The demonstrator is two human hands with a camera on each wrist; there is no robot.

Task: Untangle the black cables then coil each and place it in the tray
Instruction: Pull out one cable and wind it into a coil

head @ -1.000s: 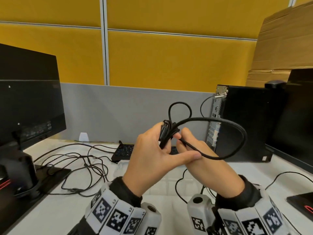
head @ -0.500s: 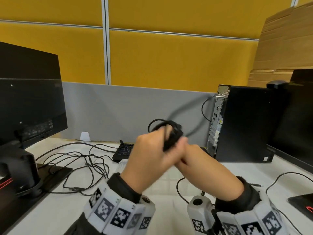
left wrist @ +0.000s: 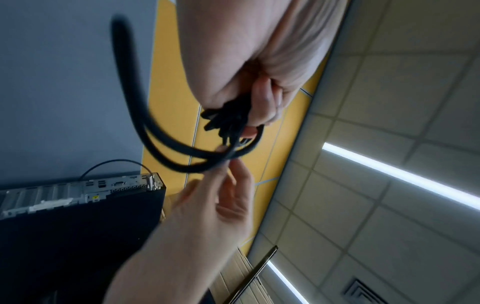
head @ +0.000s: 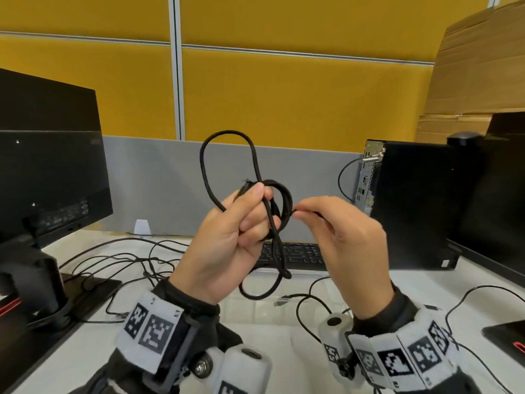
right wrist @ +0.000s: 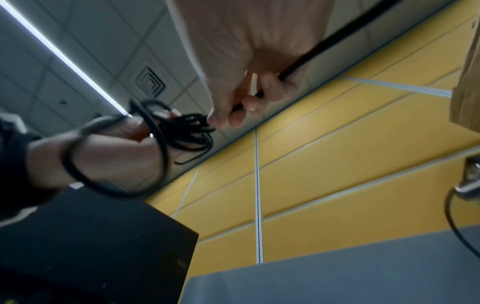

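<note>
A black cable (head: 279, 206) is wound into a small coil that my left hand (head: 255, 209) grips at chest height. One loop (head: 227, 135) stands above the hand and another (head: 255, 294) hangs below it. My right hand (head: 298, 210) pinches a short piece of the cable just right of the coil. The left wrist view shows the bundle (left wrist: 228, 121) in my left fingers, with the right hand (left wrist: 226, 164) below it. The right wrist view shows the right fingertips (right wrist: 223, 119) at the coil (right wrist: 187, 131). A clear tray (head: 255, 314) lies on the desk under my hands.
Loose black cables (head: 136, 260) spread over the white desk at the left, and thinner ones (head: 312, 300) lie by the tray. A monitor (head: 48, 172) stands at the left, a keyboard (head: 295, 254) behind the hands, and a PC tower (head: 412, 206) at the right.
The wide loop at the right has been wound in. My hands came together, then parted; a tall loop now stands above the left hand and the right hand has moved right.
</note>
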